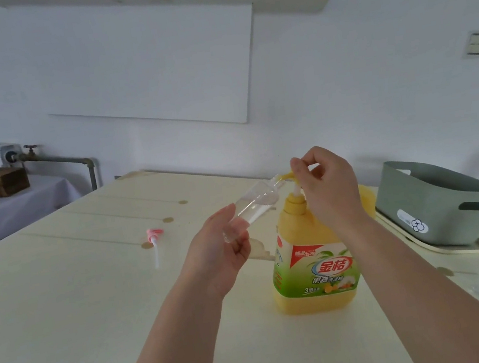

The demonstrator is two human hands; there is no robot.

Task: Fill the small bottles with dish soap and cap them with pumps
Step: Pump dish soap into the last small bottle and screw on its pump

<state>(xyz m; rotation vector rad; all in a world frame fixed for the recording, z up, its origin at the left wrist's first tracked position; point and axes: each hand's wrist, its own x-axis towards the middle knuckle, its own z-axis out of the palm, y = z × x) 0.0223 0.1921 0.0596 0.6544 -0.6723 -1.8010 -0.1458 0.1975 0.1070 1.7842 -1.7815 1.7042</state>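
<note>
On the pale table (63,301) a grey tub (441,207) sits at the right, and just left of it a yellow soap jug (316,266) stands upright near the middle. The right hand (326,187) is above the jug with its fingers curled over the pump head (288,176), while the left hand (220,249) grips the base of a clear bottle (254,207), tilted with its mouth up at the spout. A pink pump (155,237) lies on the table well to the left, apart from both hands.
</note>
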